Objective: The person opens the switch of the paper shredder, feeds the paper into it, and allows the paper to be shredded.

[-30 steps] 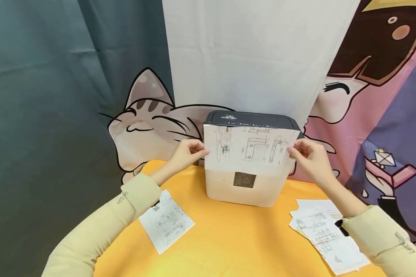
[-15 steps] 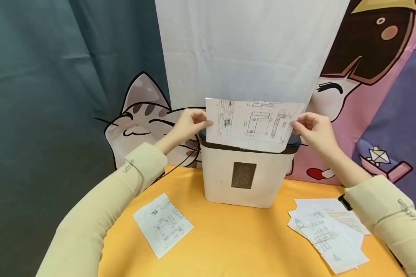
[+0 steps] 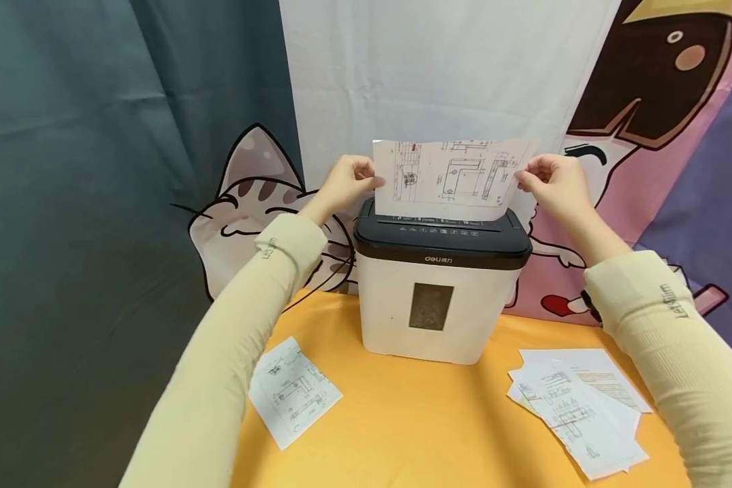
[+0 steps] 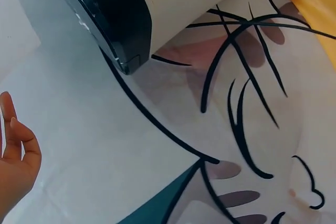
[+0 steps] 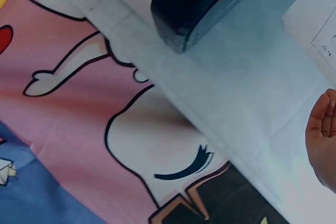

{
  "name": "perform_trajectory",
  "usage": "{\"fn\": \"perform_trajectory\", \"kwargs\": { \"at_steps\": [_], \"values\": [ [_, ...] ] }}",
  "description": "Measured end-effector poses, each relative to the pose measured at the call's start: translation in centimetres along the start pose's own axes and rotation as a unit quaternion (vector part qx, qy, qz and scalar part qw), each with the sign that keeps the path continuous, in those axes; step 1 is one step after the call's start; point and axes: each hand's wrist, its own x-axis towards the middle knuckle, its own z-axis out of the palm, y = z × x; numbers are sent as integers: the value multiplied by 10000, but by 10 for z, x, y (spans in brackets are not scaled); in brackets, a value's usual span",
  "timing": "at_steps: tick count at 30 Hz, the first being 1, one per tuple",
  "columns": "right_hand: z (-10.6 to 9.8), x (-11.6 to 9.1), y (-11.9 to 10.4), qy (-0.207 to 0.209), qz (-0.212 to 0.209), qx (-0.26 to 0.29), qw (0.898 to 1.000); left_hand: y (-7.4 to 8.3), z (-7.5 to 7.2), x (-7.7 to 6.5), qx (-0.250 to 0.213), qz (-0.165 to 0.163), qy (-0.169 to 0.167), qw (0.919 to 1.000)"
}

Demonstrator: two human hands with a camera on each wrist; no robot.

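A sheet of paper printed with technical drawings is held upright between both hands in the head view. My left hand pinches its left edge, and my right hand pinches the right edge. Below and behind it stands a white paper shredder with a black top; the sheet's lower edge hangs over the rear of that top, near the slot. Whether the paper touches the slot I cannot tell. Part of the left hand shows in the left wrist view, and part of the right hand in the right wrist view.
A single drawing sheet lies on the yellow tablecloth at the left. Several overlapping papers lie at the right. A patterned cloth backdrop hangs close behind the shredder, and a thin black cable runs along its left side.
Both hands have lifted the sheet from in front of the shredder's body to above its black top, and farther back. The shredder and the papers on the table stay put.
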Motion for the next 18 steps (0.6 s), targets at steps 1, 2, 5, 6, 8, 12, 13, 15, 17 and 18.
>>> {"fn": "perform_trajectory", "kwargs": {
  "at_steps": [1,2,5,6,8,12,13,15,17,18],
  "values": [
    [1,2,2,12,-17,-28,10000,-1,2,3,34,-12,46,10000],
    [3,3,4,22,-28,-49,10000,-3,4,5,78,-24,87,9999],
    [8,4,11,44,-52,-48,10000,-8,10,9,243,-63,182,9995],
    [10,4,14,49,-64,-52,10000,-10,12,10,284,-68,193,9994],
    [14,4,18,91,-98,-57,9999,-14,16,11,306,-112,196,9993],
    [21,2,24,214,-112,-126,9996,-19,23,10,238,-265,252,9990],
    [22,2,24,244,-99,-149,9995,-20,24,10,233,-305,281,9989],
    [24,2,26,268,-46,-197,9994,-22,27,11,323,-364,340,9982],
    [26,2,27,279,16,-241,9993,-23,29,12,484,-410,360,9973],
    [26,2,28,290,36,-243,9993,-24,31,13,562,-430,358,9968]
  ]
}}
